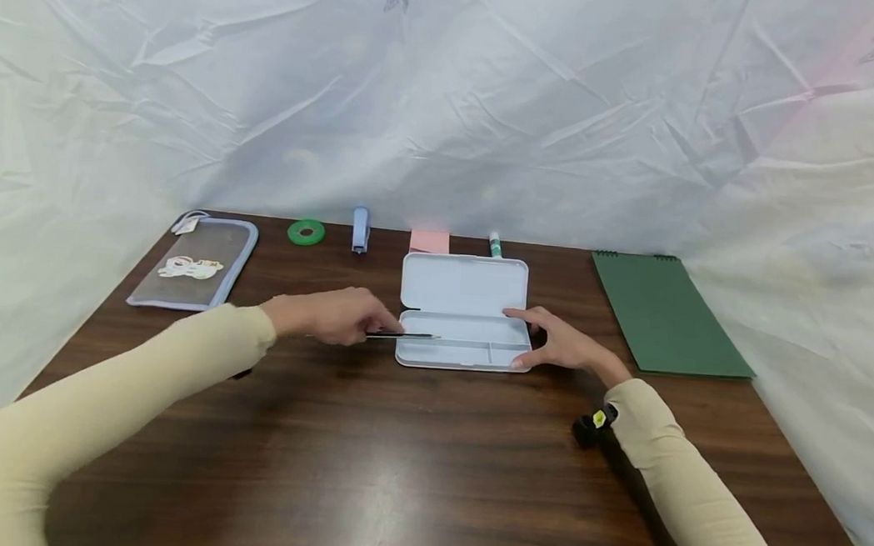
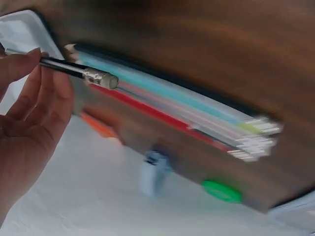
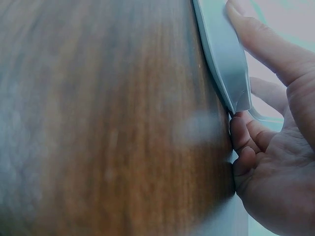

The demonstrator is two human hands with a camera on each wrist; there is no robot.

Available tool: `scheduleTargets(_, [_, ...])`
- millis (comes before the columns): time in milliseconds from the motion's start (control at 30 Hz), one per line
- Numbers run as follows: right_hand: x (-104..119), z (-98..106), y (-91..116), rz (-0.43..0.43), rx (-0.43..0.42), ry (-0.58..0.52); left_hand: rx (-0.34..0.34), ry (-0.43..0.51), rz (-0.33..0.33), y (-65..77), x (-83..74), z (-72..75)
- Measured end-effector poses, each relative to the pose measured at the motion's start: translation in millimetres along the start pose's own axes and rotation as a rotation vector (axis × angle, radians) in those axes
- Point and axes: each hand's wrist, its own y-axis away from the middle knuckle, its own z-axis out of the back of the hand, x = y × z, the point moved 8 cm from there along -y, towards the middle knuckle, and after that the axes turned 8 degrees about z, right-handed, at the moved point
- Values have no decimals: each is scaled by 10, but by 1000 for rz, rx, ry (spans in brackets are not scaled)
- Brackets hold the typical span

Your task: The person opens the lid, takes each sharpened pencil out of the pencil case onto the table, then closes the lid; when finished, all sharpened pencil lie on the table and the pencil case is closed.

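Note:
A white pencil case lies open on the table, its lid folded back and its base split into compartments. My left hand pinches a dark pencil with a metal ferrule and pale eraser, its tip over the case's left half. In the left wrist view, a row of pencils in black, light blue, pink and red lies beside that hand; the head view hides them. At the case's right end, my right hand grips the base, thumb on the front edge and fingers toward the back.
Along the back are a green tape roll, a blue stapler, pink sticky notes and a green-and-white tube. A mesh zip pouch lies left, a green spiral notebook right. White sheeting hangs behind.

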Motion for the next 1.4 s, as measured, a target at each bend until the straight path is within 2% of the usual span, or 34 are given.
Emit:
scheduleTargets(200, [11, -15, 1, -1, 10, 0, -96, -65, 2, 362, 259, -142])
scheduleTargets(300, [19, -11, -2, 2, 9, 2, -128, -140, 13, 472, 347, -199])
scheduleTargets(433, [26, 3, -5, 6, 2, -1, -165, -240, 22, 548, 424, -233])
scheduleTargets(567, [35, -11, -16, 14, 12, -9, -181, -313, 21, 590, 472, -271])
scheduleTargets(867, [30, 8, -23, 6, 8, 1, -306, -414, 13, 657, 521, -222])
scheduleTargets(1200, [7, 5, -9, -7, -1, -9, -371, -422, 27, 658, 551, -173])
scheduleTargets(1300, [4, 1, -5, -5, 1, -15, -412, -412, 32, 634, 549, -118])
scheduleTargets(1400, [5, 11, 1, -3, -2, -15, -481, -398, 44, 566, 516, 2])
